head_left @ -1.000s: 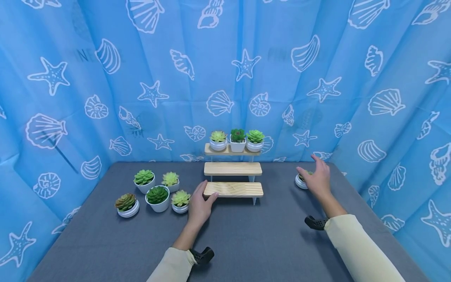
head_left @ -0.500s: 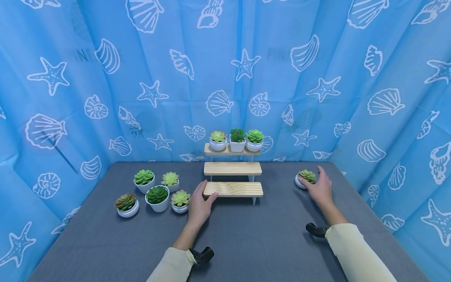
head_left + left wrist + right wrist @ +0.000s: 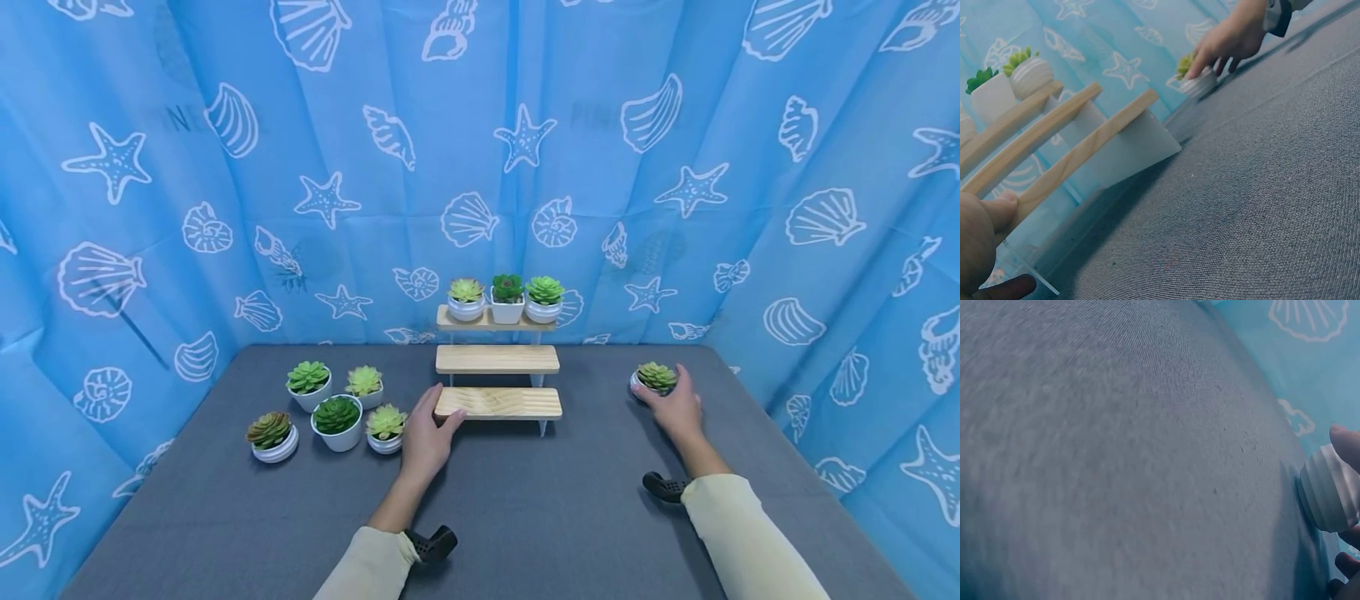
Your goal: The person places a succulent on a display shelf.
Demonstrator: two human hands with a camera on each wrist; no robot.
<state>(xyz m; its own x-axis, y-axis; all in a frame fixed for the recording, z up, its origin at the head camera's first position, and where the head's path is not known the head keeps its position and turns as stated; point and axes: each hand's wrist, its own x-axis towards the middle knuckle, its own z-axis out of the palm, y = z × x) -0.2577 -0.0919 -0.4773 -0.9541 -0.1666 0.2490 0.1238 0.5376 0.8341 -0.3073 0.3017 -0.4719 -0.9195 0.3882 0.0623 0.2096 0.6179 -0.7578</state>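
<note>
At the left end of a three-tier wooden display stand (image 3: 498, 403), my left hand (image 3: 426, 435) grips the lowest shelf, thumb on its front edge. The left wrist view shows that thumb (image 3: 1001, 211) against the wood. Far to the right, my right hand (image 3: 675, 408) holds a small potted succulent (image 3: 656, 377) between thumb and fingers. Its ribbed white pot (image 3: 1329, 490) appears in the right wrist view, low at the cloth; whether it touches the cloth I cannot tell. On the top shelf stand three potted succulents, the middle one (image 3: 507, 300) in a square pot.
Several more potted succulents, one dark green (image 3: 337, 422), stand grouped left of my left hand. The nearest pale one (image 3: 386, 427) is close beside it. A grey cloth (image 3: 540, 508) covers the table, and a blue shell-print curtain (image 3: 480, 167) hangs behind.
My right hand has come down around the small potted succulent, its thumb and fingers closing in on the pot. My left hand has stayed on the stand.
</note>
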